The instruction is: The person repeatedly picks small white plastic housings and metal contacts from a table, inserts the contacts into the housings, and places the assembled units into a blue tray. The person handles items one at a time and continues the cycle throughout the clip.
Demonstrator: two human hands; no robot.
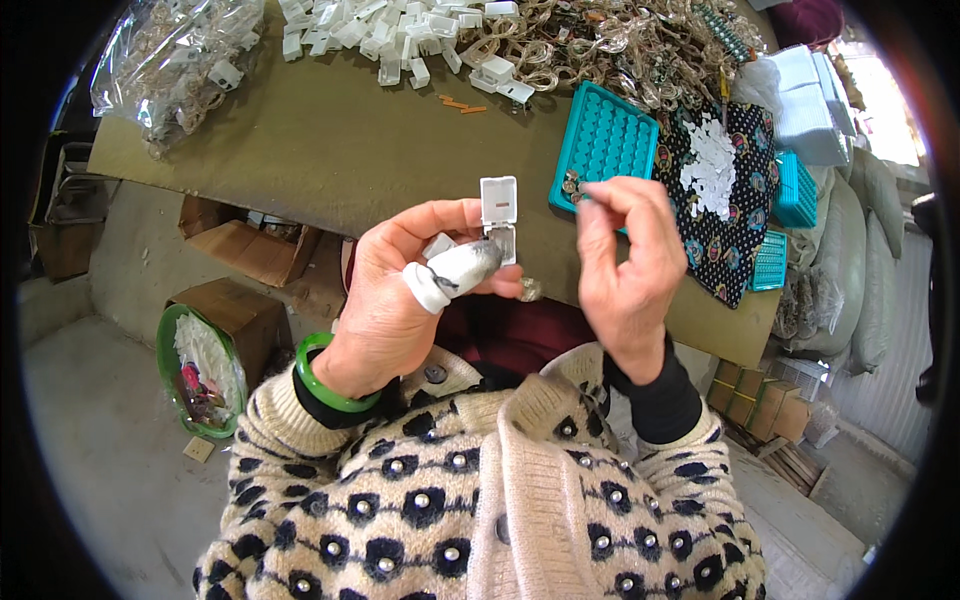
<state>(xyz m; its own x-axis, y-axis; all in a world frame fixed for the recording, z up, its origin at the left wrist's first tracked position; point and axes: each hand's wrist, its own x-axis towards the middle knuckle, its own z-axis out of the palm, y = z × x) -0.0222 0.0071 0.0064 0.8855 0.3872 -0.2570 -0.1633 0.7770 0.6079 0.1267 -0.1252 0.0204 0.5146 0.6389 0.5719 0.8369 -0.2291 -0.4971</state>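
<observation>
My left hand [385, 295] is closed around a small white plastic case [499, 202], whose hinged lid stands up and open. A white cover with a grey, dirty tip [462, 272] wraps the thumb of that hand. A coil of thin wire [530, 290] shows beneath its fingers. Level with it on the right, my right hand [637, 265] has thumb and forefinger bent together at the near corner of a teal tray [562, 150]. Small round metal discs, like button cells [571, 184], lie in that corner. Whatever the right fingertips hold is too small to make out.
White cases [400, 35] and tangled wire strings [600, 45] are heaped along the table's far side. A clear bag [170, 75] sits far left. White slips [709, 165] lie on a dark patterned cloth [735, 265]. A green basin [165, 345] and cardboard boxes [250, 245] stand below left.
</observation>
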